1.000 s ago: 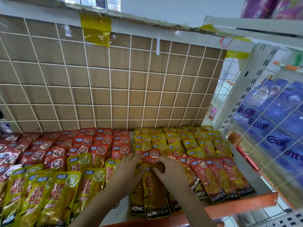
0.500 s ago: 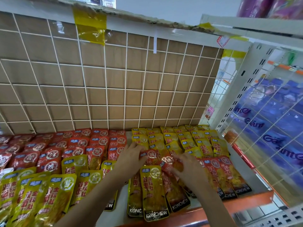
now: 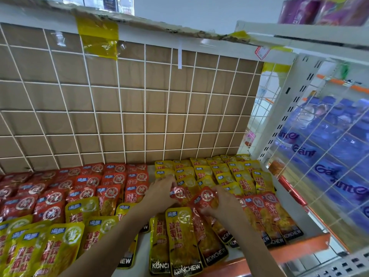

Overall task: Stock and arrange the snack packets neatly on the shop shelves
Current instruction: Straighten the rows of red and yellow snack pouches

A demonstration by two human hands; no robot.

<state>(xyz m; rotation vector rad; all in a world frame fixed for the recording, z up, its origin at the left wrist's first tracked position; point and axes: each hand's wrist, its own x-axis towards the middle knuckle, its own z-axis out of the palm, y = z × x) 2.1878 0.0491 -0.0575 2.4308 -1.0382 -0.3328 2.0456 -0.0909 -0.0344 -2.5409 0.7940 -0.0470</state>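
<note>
Flat snack packets lie in overlapping rows on a white shelf (image 3: 291, 198). Red packets (image 3: 93, 180) fill the back left, yellow packets (image 3: 223, 172) the back right, more yellow packets (image 3: 50, 242) the front left. My left hand (image 3: 161, 193) rests with its fingers on a red-topped packet (image 3: 178, 193) in the middle. My right hand (image 3: 221, 204) pinches the top of another red-topped packet (image 3: 205, 198) beside it. A yellow KONCHEW packet (image 3: 182, 240) lies just in front of both hands.
A white wire grid over brown cardboard (image 3: 127, 108) backs the shelf. The orange shelf lip (image 3: 295, 248) runs along the front right. A wire side panel (image 3: 323, 156) at the right has blue packs (image 3: 329, 152) behind it. A white upright post (image 3: 279, 108) stands at the right corner.
Both hands moved farther back from the yellow front packet onto the red-topped packets behind it. The yellow packet now lies flat, released. The camera tilted slightly.
</note>
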